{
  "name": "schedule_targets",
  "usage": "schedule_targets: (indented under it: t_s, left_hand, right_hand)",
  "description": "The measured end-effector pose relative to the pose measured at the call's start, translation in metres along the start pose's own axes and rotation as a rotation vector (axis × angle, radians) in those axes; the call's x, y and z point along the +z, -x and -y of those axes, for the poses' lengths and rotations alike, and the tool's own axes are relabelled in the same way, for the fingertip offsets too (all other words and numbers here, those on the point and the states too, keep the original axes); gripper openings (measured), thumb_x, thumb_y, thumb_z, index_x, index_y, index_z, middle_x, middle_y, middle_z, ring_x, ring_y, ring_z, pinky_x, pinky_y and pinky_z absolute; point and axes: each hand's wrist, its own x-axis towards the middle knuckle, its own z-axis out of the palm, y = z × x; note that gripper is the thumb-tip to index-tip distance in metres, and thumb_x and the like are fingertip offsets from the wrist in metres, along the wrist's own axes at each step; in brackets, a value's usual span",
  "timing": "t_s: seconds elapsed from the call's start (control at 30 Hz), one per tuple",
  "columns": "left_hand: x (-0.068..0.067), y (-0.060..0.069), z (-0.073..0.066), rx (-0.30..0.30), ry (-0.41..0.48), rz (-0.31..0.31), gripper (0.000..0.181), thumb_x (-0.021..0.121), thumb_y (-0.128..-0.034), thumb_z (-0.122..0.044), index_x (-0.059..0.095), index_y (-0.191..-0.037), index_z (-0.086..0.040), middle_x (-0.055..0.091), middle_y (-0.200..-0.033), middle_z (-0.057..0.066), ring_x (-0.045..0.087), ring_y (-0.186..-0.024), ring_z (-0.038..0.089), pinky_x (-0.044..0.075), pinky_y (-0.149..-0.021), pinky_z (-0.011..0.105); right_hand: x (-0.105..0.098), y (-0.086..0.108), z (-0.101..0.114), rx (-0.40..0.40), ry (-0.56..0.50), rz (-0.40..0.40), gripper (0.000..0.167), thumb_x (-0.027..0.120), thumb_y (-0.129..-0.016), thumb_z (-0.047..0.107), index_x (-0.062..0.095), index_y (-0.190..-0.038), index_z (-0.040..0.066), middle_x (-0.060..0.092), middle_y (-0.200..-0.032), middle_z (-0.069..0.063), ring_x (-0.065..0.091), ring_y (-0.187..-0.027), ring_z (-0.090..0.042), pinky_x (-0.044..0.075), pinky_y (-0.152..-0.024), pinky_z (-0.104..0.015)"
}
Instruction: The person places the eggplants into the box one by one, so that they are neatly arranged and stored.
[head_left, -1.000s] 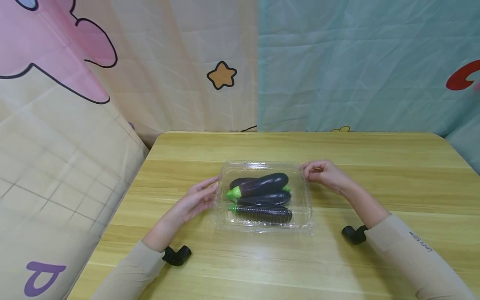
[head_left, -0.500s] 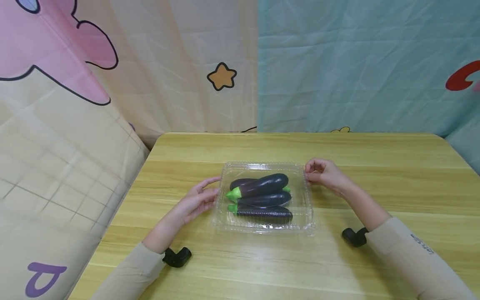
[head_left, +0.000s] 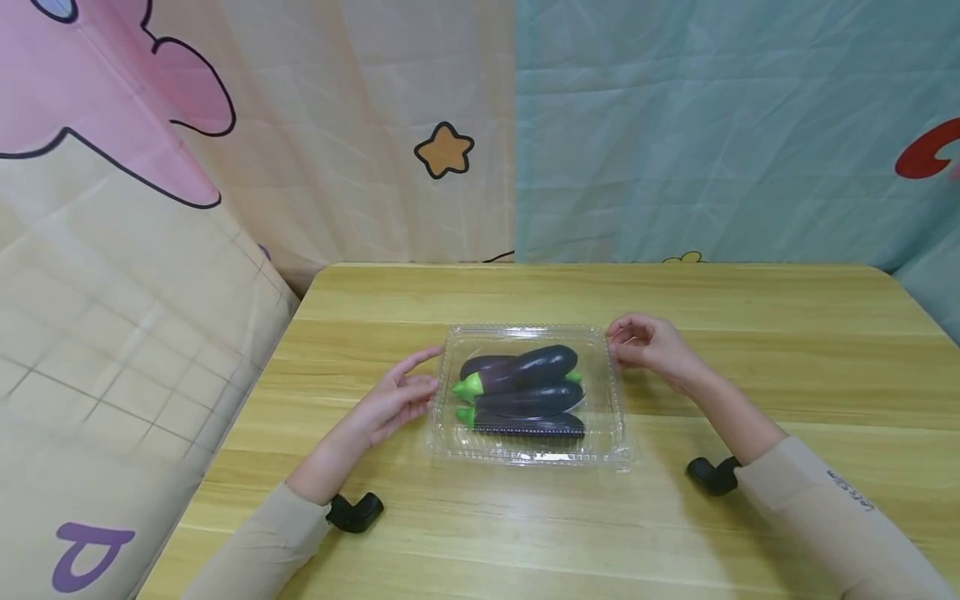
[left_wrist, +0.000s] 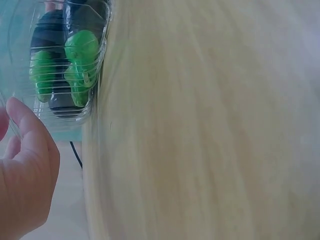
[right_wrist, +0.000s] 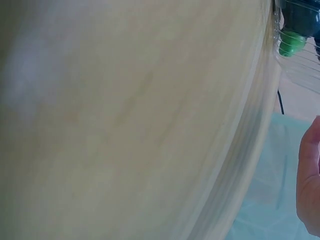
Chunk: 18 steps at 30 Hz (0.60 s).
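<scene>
A clear plastic clamshell box (head_left: pixel 525 457) sits on the table with its lid over several dark purple eggplants (head_left: pixel 528 367) with green stems. In the head view, my left hand (head_left: pixel 393 404) is at the box's left side, index finger reaching along the edge. The left wrist view has the fingers (left_wrist: pixel 32 130) on either side of the thin plastic rim, which they pinch. My right hand (head_left: pixel 652 350) pinches the back right corner with curled fingers. Only part of that hand shows in the right wrist view, where its contact with the box is out of frame.
The wooden table (head_left: pixel 750 333) extends around the box. A black curved fitting (head_left: pixel 354 512) is at the left cuff, another black fitting (head_left: pixel 712 475) at the right cuff. Printed curtains (head_left: pixel 675 125) hang behind the table and along its left side.
Reflections on the lid's front part over the front eggplant have shifted. The right fingers have moved slightly along the back right corner; the left hand has hardly moved.
</scene>
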Motion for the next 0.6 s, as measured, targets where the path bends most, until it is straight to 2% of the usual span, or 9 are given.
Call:
schedule_targets:
  t_s: [0.2,0.3,0.5,0.6]
  left_hand:
    - [-0.001,0.000,0.000,0.010,-0.045,0.010,0.058,0.046,-0.0928,0.005,0.024,-0.146,-0.005,0.057,-0.081,-0.003,0.053,-0.069,0.007,0.045,-0.062,0.015]
    - [-0.001,0.000,0.000,0.008,-0.050,0.006,0.059,0.047,-0.0925,0.004,0.025,-0.146,-0.005,0.057,-0.082,-0.002,0.053,-0.069,0.007,0.045,-0.062,0.015]
    - [-0.002,0.001,-0.001,0.003,-0.076,0.006,0.060,0.048,-0.0923,0.003,0.024,-0.146,-0.005,0.058,-0.085,-0.003,0.055,-0.071,0.006,0.047,-0.066,0.016]
    - [-0.004,0.002,-0.002,0.002,-0.115,0.016,0.062,0.048,-0.0912,0.004,0.023,-0.147,-0.005,0.058,-0.088,-0.004,0.056,-0.076,0.006,0.048,-0.070,0.017]
  right_hand:
    - [-0.005,0.002,0.001,-0.005,0.030,0.056,0.030,0.052,-0.088,-0.005,0.047,-0.117,-0.013,0.058,-0.088,-0.006,0.060,-0.075,-0.013,0.054,-0.073,-0.032]
    - [-0.007,0.005,0.005,0.014,0.025,0.092,0.034,0.052,-0.092,0.002,0.044,-0.122,-0.012,0.059,-0.089,-0.006,0.059,-0.076,-0.014,0.054,-0.073,-0.032]
    - [-0.009,0.014,0.011,0.068,0.016,0.163,0.051,0.046,-0.099,0.018,0.027,-0.143,0.001,0.055,-0.096,-0.014,0.060,-0.077,-0.020,0.054,-0.070,-0.034]
    - [-0.010,0.021,0.012,0.075,0.018,0.209,0.059,0.047,-0.099,0.020,0.017,-0.147,0.006,0.056,-0.100,-0.018,0.061,-0.078,-0.023,0.054,-0.070,-0.036]
